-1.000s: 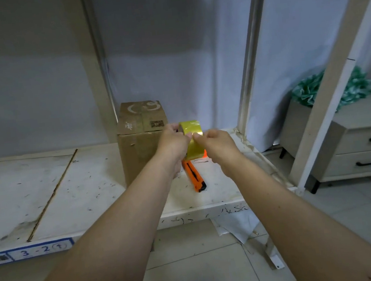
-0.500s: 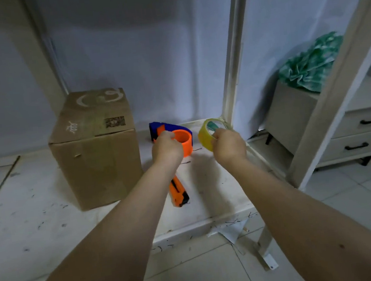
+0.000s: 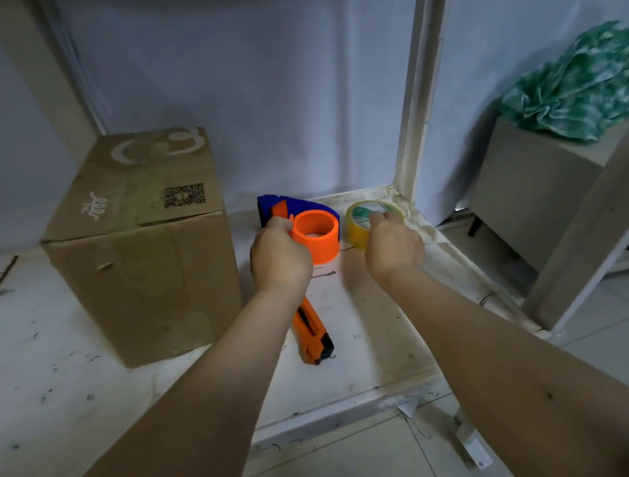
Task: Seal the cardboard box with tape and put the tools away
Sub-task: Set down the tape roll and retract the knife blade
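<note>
A closed cardboard box [image 3: 142, 254] with a QR code on top stands on the white shelf [image 3: 376, 349], to the left of my hands. My left hand [image 3: 277, 256] grips the orange and blue tape dispenser [image 3: 314, 234] at its left side, and the dispenser's empty orange core faces up. My right hand [image 3: 394, 247] holds the yellow tape roll [image 3: 358, 221] just right of the dispenser, near the shelf's back right corner. An orange utility knife [image 3: 312, 336] lies on the shelf below my left wrist, partly hidden by my forearm.
A white upright post [image 3: 416, 81] rises at the shelf's back right corner. Beyond it stands a grey drawer cabinet [image 3: 534, 189] with a crumpled green cloth [image 3: 578, 90] on top. Tiled floor [image 3: 612, 357] lies below the shelf's front edge.
The roll and dispenser were together in both hands; now they are apart, dispenser in my left hand, roll in my right, lowered to the shelf. The camera has moved closer.
</note>
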